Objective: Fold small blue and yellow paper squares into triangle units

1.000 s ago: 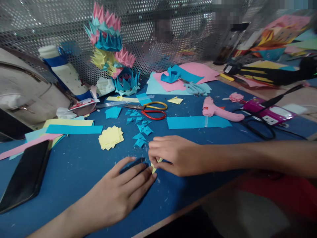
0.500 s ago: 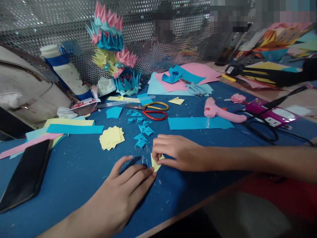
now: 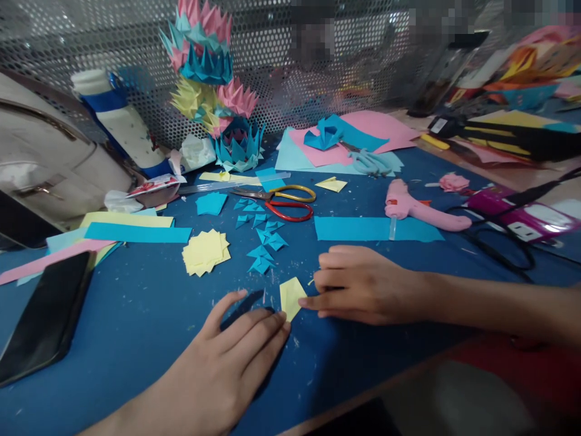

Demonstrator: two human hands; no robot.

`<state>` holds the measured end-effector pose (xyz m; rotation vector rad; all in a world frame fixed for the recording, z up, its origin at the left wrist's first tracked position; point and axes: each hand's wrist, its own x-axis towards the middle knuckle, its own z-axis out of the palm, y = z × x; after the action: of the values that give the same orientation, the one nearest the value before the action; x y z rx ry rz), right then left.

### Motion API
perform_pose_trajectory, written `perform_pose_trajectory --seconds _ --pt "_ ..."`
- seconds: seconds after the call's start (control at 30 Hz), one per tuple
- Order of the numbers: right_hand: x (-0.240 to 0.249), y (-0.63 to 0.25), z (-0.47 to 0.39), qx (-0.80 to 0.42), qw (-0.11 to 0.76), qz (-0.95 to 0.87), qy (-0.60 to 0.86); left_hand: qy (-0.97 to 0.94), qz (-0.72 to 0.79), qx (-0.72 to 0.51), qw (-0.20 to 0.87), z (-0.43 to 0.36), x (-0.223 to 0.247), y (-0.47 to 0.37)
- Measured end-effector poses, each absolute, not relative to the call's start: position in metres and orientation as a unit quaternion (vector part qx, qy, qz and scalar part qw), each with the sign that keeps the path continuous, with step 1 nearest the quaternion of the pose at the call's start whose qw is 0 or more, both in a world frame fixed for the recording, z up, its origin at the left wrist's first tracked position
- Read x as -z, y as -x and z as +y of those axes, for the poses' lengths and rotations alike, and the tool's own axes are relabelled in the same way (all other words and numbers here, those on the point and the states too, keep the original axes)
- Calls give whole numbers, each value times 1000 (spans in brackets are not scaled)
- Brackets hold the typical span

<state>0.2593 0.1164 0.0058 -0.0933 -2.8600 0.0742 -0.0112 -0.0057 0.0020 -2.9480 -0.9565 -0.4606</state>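
Note:
A small folded piece of yellow paper (image 3: 293, 297) with a crease lies flat on the blue tabletop between my hands. My left hand (image 3: 240, 351) is open, its fingers stretched out and the tips pressing the paper's lower corner. The index finger of my right hand (image 3: 363, 287) reaches out to touch the right corner, while its other fingers are loosely bent and hold nothing visible. Several small folded blue paper pieces (image 3: 261, 260) lie just beyond the yellow one. To their left is a stack of yellow paper pieces (image 3: 204, 251).
Behind lie scissors (image 3: 290, 203), a blue paper strip (image 3: 354, 229) and a pink glue gun (image 3: 417, 209). A phone (image 3: 49, 315) and paper strips (image 3: 136, 231) are at left. A bottle (image 3: 122, 124) and a folded-paper tower (image 3: 209, 66) stand by the perforated metal panel (image 3: 267, 36).
My right hand has moved right, from over the yellow paper to its right corner, uncovering it. My left hand stays on the lower corner. The view has shifted slightly.

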Motion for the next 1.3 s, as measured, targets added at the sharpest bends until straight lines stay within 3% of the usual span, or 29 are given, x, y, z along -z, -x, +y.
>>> perform_pose_trajectory --seconds 0.43,0.73,0.83,1.07,1.3 --pt "-18 -251 122 -37 101 -994 13 946 -293 135 -17 -6 -6 12" --pt "-12 -246 115 77 133 -988 6 946 -292 126 -60 -3 -9 15" --pt "-15 -241 112 38 115 -992 16 943 -294 137 -75 -3 -6 17" --pt "-26 -229 115 -234 35 -967 98 943 -294 144 -63 -4 -5 19" --pt "-23 -240 114 -125 94 -987 33 943 -289 150 -71 -2 -7 18"
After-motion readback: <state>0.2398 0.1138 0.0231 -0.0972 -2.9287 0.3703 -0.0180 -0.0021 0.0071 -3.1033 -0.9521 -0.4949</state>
